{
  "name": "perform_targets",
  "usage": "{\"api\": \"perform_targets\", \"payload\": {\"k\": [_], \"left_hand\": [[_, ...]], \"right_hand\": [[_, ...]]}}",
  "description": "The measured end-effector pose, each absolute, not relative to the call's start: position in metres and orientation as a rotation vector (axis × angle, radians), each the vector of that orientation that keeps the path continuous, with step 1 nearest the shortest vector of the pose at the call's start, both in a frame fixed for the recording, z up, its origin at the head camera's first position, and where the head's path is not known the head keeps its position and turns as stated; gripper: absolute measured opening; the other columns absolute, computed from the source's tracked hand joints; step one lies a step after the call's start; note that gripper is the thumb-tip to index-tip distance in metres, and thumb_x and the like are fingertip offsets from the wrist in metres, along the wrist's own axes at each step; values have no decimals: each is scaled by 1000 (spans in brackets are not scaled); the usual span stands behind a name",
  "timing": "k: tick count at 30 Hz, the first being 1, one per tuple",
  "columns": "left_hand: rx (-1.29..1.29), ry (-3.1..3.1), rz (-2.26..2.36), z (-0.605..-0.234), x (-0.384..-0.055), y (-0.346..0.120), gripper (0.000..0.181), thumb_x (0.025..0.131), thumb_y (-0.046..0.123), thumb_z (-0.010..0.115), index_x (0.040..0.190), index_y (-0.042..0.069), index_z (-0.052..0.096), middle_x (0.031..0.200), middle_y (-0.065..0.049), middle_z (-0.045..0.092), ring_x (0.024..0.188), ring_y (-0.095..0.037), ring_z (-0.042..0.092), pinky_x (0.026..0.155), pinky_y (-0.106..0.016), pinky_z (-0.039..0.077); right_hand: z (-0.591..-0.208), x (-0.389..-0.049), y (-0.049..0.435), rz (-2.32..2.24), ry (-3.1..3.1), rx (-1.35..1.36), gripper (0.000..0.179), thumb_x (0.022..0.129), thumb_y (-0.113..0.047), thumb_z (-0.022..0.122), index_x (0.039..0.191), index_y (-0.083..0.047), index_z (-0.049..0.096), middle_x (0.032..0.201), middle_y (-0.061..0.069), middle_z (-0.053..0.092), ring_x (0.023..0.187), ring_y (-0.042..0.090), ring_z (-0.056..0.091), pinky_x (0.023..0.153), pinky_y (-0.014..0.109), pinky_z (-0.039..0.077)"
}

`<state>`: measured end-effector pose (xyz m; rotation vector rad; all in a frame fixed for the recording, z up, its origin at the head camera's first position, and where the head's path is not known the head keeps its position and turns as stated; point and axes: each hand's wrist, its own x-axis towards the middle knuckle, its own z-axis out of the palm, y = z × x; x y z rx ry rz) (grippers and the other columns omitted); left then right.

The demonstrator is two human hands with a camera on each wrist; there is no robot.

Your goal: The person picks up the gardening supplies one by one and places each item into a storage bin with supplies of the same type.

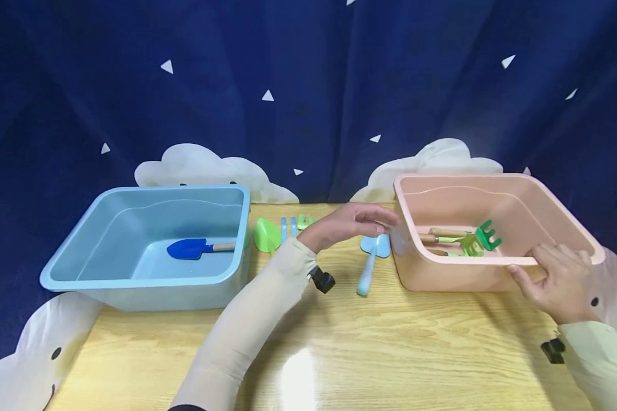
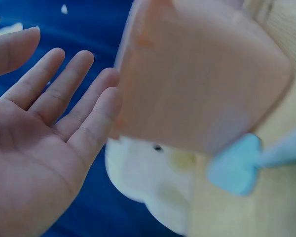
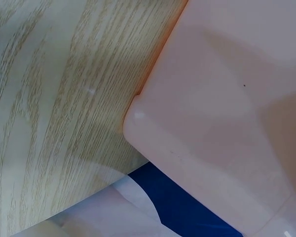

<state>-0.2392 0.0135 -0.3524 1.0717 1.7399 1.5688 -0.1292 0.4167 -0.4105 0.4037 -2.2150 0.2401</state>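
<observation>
At the right, a pink plastic basin holds several small garden tools, among them a dark green rake and a yellow-green rake. My right hand grips its front rim, fingers over the inside and thumb outside; the right wrist view shows the basin wall but no hand. Beside the basin's left wall is my left hand, empty, its fingers loosely extended in the left wrist view. Whether its fingertips touch the wall I cannot tell. Below it lies a light blue shovel, blade against the basin.
A blue basin stands at the left with a dark blue trowel inside. Between the basins lie a green shovel, a blue fork and a light green rake, partly behind my left arm. A navy curtain hangs behind.
</observation>
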Motion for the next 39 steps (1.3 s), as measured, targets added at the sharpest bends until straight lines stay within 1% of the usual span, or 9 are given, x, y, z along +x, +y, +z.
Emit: {"api": "perform_targets", "payload": {"k": [8,16,23,27,30,32,34,38,39], "left_hand": [[861,1744,1630,-408,-240,-21,40,88,11,53,128,7,51,132,-9,53,121,-31,51,100,-38,43],[684,2071,1355,-430,-233,-44,34,90,16,53,124,14,55,127,2,56,121,-19,50,97,-34,43],[627,2131,1354,-437,-231,-59,38,88,18,57,125,13,54,131,-4,53,119,-25,52,93,-35,45],[599,2259,1300,-440,-229,-66,38,88,16,58,125,11,54,131,-10,52,109,-22,55,84,-30,48],[651,2470,1130,-445,-230,-66,22,86,8,54,108,3,58,98,-10,59,85,-16,51,68,-23,41],[677,2626,988,-449,-230,-64,15,84,4,53,97,-1,57,79,-7,50,74,-15,43,62,-23,34],[655,2767,835,-453,-229,-62,15,83,5,52,96,-2,56,76,-6,44,70,-16,38,60,-26,32],[507,2897,638,-458,-228,-59,12,86,13,49,95,7,56,86,-6,51,71,-17,45,58,-28,39],[483,2911,591,-459,-228,-59,10,87,14,48,91,9,56,85,-6,52,69,-17,46,56,-28,40]], "right_hand": [[-410,-125,426,221,-2241,399,65,72,-71,52,65,-6,52,57,9,47,55,33,40,57,44,18],[-411,-123,427,250,-2249,381,60,69,-66,59,67,-7,55,55,7,46,56,31,40,57,38,17],[-410,-124,425,245,-2249,381,60,70,-67,58,68,-7,56,55,7,46,56,31,39,57,37,16],[-410,-125,424,247,-2222,396,63,70,-69,55,66,-6,54,54,7,45,55,31,38,56,40,16],[-409,-126,424,242,-2210,402,64,70,-70,54,65,-6,55,54,8,45,55,32,39,56,43,17],[-409,-126,424,237,-2227,396,64,69,-69,56,68,-5,56,55,9,47,56,32,40,56,42,17],[-408,-127,423,240,-2229,398,64,70,-69,56,69,-5,57,56,9,48,57,32,40,56,40,18],[-409,-129,420,265,-2200,418,64,71,-68,56,66,-5,56,54,8,46,55,31,39,55,36,17],[-409,-130,418,271,-2185,425,64,71,-68,55,64,-5,56,54,8,46,54,31,39,55,36,17]]}}
